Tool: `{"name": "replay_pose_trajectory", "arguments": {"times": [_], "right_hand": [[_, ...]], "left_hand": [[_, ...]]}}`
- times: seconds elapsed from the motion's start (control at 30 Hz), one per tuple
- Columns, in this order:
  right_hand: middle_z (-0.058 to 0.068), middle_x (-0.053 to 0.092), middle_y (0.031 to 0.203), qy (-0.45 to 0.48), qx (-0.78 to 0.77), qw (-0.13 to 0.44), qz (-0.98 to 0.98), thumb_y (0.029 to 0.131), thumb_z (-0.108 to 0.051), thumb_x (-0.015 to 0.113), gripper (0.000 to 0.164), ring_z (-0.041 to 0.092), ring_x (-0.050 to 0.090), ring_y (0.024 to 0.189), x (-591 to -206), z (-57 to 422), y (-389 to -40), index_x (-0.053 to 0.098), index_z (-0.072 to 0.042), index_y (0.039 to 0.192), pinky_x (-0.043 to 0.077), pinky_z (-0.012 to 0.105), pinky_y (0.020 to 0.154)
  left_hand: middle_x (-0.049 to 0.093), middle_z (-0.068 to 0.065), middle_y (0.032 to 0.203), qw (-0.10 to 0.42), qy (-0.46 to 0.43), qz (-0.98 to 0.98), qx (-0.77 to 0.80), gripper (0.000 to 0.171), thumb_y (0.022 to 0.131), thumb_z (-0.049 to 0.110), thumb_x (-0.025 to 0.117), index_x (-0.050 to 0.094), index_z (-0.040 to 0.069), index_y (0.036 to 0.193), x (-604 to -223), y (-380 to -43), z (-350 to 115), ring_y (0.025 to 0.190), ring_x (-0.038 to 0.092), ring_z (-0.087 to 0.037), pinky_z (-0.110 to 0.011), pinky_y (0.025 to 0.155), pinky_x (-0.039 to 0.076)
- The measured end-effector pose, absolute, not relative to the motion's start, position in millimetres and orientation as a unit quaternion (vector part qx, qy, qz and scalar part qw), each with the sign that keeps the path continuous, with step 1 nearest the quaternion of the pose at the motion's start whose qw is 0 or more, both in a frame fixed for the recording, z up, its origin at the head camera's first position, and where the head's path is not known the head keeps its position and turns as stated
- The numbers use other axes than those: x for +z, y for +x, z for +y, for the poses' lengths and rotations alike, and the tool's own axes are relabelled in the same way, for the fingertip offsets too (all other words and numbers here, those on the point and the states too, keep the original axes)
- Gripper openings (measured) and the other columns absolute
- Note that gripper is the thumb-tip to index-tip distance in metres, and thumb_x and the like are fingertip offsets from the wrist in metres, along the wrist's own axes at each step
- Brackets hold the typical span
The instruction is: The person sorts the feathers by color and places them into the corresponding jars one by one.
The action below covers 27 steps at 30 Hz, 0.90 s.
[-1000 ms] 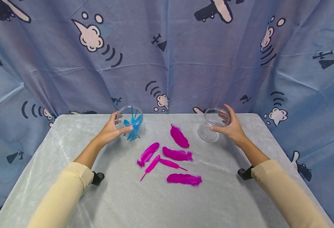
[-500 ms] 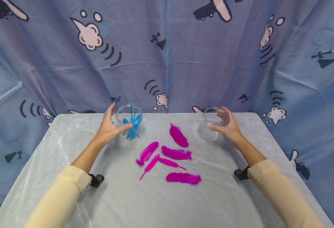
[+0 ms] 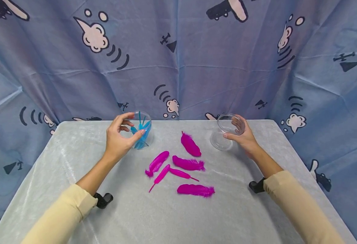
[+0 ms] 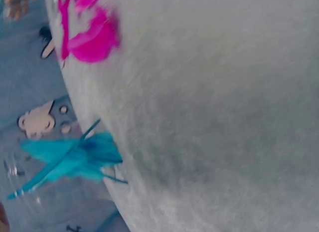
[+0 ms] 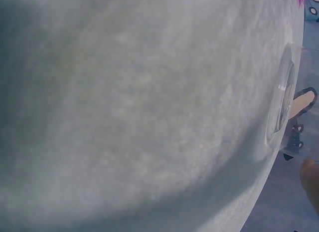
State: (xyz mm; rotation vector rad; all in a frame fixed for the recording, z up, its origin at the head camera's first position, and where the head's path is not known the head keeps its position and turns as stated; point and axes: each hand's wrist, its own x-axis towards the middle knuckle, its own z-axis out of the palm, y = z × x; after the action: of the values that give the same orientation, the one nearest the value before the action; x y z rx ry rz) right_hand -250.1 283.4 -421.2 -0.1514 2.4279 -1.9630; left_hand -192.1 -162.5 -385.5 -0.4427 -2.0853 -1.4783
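Note:
Blue feathers (image 3: pixel 141 135) stand inside a clear plastic cup (image 3: pixel 150 123) at the back left of the table; in the left wrist view the blue feathers (image 4: pixel 75 159) look large and blurred. My left hand (image 3: pixel 117 139) is at the left side of this cup, its bent fingers spread apart from the thumb and overlapping the rim. On the other side, my right hand (image 3: pixel 246 138) holds a second clear cup (image 3: pixel 222 140) with nothing inside, thumb in front and fingers behind. The base of that second cup (image 5: pixel 283 100) shows in the right wrist view.
Several magenta feathers (image 3: pixel 188 163) lie scattered on the grey cloth-covered table (image 3: pixel 154 217) between the cups. A blue printed curtain (image 3: pixel 196 81) hangs right behind the table's far edge. Black wrist mounts (image 3: pixel 104 200) sit at both sleeves.
My left fingers lifted off the far left side of the cup, then came back over its rim. The feathers stay put, and my right hand keeps its hold.

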Motion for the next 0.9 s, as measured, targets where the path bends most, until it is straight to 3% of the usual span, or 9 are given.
{"name": "replay_pose_trajectory", "arguments": {"times": [0.2,0.33,0.5,0.73,0.9], "right_hand": [[0.014,0.022,0.162,-0.045,-0.629,0.006,0.776,0.085,0.002,0.076,0.095,0.028,0.019,0.149,-421,283,-251,0.016,-0.015,0.158,0.01,0.048,0.122],[0.014,0.022,0.162,-0.041,-0.63,0.004,0.776,0.084,0.003,0.076,0.096,0.028,0.019,0.149,-423,283,-251,0.016,-0.014,0.158,0.01,0.048,0.121],[0.014,0.021,0.162,-0.039,-0.633,0.005,0.773,0.084,0.005,0.075,0.097,0.029,0.019,0.149,-425,285,-252,0.015,-0.013,0.158,0.011,0.048,0.121],[0.015,0.019,0.163,-0.047,-0.637,0.007,0.769,0.085,0.006,0.073,0.096,0.029,0.017,0.15,-424,285,-251,0.013,-0.012,0.158,0.009,0.049,0.121],[0.013,0.02,0.163,-0.043,-0.636,0.007,0.771,0.085,0.004,0.075,0.096,0.027,0.018,0.15,-425,285,-250,0.014,-0.014,0.158,0.009,0.048,0.122]], "left_hand": [[0.066,-0.016,0.118,0.128,-0.202,-0.778,-0.581,0.056,0.079,0.002,0.082,0.061,0.001,0.13,-397,-185,-149,0.1,0.063,-0.031,-0.047,0.083,0.052],[0.065,-0.014,0.125,0.0,-0.198,-0.783,-0.59,0.056,0.085,0.008,0.078,0.058,0.004,0.137,-405,-186,-145,0.108,0.063,-0.03,-0.042,0.089,0.054],[0.062,-0.023,0.13,-0.118,-0.186,-0.789,-0.573,0.058,0.089,0.012,0.075,0.052,-0.003,0.14,-417,-190,-145,0.116,0.061,-0.035,-0.039,0.096,0.052],[0.063,-0.025,0.127,-0.194,-0.177,-0.822,-0.506,0.063,0.089,0.014,0.075,0.048,-0.013,0.139,-429,-193,-143,0.117,0.062,-0.035,-0.042,0.1,0.049],[0.065,-0.023,0.123,-0.183,-0.183,-0.83,-0.494,0.064,0.085,0.009,0.079,0.049,-0.013,0.137,-439,-192,-141,0.111,0.063,-0.034,-0.043,0.098,0.05]]}}
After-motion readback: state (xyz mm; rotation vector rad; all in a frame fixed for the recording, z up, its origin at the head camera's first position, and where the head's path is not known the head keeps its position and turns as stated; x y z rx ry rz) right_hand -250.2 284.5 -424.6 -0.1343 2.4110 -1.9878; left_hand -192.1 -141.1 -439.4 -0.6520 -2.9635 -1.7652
